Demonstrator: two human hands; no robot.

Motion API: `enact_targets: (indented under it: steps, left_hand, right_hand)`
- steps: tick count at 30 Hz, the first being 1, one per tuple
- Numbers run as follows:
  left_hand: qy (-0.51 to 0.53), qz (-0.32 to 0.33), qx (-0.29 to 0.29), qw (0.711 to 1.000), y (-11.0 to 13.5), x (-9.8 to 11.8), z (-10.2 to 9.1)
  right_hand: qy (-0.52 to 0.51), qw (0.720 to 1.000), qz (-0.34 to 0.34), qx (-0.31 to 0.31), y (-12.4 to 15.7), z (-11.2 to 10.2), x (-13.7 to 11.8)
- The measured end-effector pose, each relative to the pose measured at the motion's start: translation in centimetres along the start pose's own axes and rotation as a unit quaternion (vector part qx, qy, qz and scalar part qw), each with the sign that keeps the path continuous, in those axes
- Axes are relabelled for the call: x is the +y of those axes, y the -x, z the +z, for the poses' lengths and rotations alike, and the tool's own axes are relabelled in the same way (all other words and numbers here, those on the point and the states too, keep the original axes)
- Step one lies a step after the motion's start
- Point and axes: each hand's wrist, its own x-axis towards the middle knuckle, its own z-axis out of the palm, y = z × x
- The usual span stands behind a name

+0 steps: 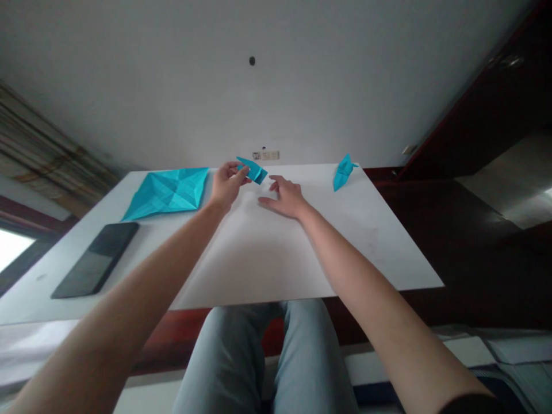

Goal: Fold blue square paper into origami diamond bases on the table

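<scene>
My left hand [227,183] pinches a small folded piece of turquoise paper [254,170] and holds it just above the far part of the white table [259,253]. Right beside the piece, my right hand [285,196] rests on the table with its fingers spread and nothing in it. A larger creased turquoise sheet [168,192] lies flat to the left of my left hand. At the far right of the table stands a finished folded turquoise figure [343,171].
A dark tablet or phone [97,259] lies on the left side of the table. A white wall with a socket plate [267,155] rises behind the table. Dark wooden furniture [474,144] stands to the right. My legs [263,356] are under the near edge.
</scene>
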Motion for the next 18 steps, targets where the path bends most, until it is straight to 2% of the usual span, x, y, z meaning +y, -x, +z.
enact_targets:
  steps: [3, 8, 12, 14, 18]
  left_hand:
    - [0.025, -0.028, 0.004, 0.999, 1.8, -1.0, -1.3]
    - [0.065, -0.011, -0.084, 0.994, 2.3, -1.7, -1.0]
    - [0.072, -0.003, -0.142, 0.987, 2.9, -2.1, -0.7]
    - [0.066, 0.0, -0.147, 0.987, 3.3, -2.0, -0.6]
    - [0.038, 0.007, -0.149, 0.988, 3.7, -1.5, -0.6]
  right_hand:
    - [-0.095, 0.995, -0.013, -0.011, 0.2, -0.2, 0.6]
    - [-0.242, 0.97, -0.025, -0.021, 0.4, -1.2, 0.6]
    - [-0.358, 0.933, -0.013, -0.039, 0.0, -1.5, 0.2]
    - [-0.387, 0.922, 0.005, -0.025, -0.3, -1.5, 0.1]
    - [-0.391, 0.919, 0.03, 0.037, -0.7, -1.7, 0.3]
